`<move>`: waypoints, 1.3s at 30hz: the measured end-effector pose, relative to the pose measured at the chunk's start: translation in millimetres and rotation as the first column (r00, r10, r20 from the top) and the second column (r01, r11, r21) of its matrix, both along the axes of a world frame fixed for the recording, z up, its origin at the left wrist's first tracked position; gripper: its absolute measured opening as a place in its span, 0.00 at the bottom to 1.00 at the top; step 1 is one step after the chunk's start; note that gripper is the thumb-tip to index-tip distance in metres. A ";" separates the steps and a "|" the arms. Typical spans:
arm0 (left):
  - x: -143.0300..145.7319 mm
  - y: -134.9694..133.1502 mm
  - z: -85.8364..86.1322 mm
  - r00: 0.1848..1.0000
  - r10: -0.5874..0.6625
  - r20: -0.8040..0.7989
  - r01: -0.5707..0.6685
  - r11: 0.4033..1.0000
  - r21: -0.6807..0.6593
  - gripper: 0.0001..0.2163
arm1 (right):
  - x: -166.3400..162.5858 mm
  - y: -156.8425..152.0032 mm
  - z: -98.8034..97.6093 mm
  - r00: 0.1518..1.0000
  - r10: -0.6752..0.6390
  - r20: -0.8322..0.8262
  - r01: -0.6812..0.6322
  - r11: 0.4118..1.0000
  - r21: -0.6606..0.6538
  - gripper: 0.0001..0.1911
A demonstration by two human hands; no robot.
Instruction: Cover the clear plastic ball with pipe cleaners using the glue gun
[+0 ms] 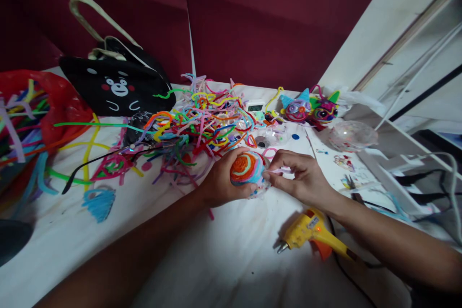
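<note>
My left hand (223,180) wraps round a ball covered with coiled pipe cleaners (246,168), orange with a pale green curve and light blue beside it. The ball's lower right part looks clear, like bare plastic. At its right side my right hand (301,175) pinches a pale lilac pipe cleaner (280,171) between thumb and fingers, its end against the ball. Below my right hand a yellow glue gun (306,228) lies on its side with an orange trigger, a small lit light and its metal nozzle pointing left.
Behind the ball spreads a tangled heap of colourful pipe cleaners (212,115). A black tote bag (115,84) and a red plastic bag (68,106) stand left. Two decorated figures (298,108) sit at the back right, near a clear plastic bowl (352,135). Pliers (349,182) lie at right.
</note>
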State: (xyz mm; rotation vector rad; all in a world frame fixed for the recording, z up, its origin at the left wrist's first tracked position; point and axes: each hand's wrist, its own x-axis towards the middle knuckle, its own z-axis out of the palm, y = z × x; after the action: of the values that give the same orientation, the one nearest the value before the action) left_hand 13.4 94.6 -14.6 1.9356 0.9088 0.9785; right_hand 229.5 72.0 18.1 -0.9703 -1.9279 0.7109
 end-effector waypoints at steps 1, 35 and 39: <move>0.0 -0.3 0.4 1.000 -0.003 0.002 0.003 1.000 -0.001 0.31 | -0.1 -0.2 0.1 1.000 -0.004 -0.001 0.004 1.000 -0.003 0.06; 1.2 -5.6 11.1 1.000 0.021 -0.011 -0.021 1.000 0.007 0.33 | -2.8 1.8 22.9 0.996 -0.093 -0.016 0.083 0.949 -0.303 0.06; 1.3 -4.8 10.2 1.000 -0.008 0.001 0.008 1.000 0.008 0.34 | -1.0 3.3 24.0 0.998 -0.060 0.004 0.058 0.945 -0.322 0.05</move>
State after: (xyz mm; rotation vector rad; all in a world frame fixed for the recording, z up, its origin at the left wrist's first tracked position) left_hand 14.7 89.8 -4.5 1.9445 0.8968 0.9795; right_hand 228.5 75.3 42.0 -1.2174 -1.8020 1.0137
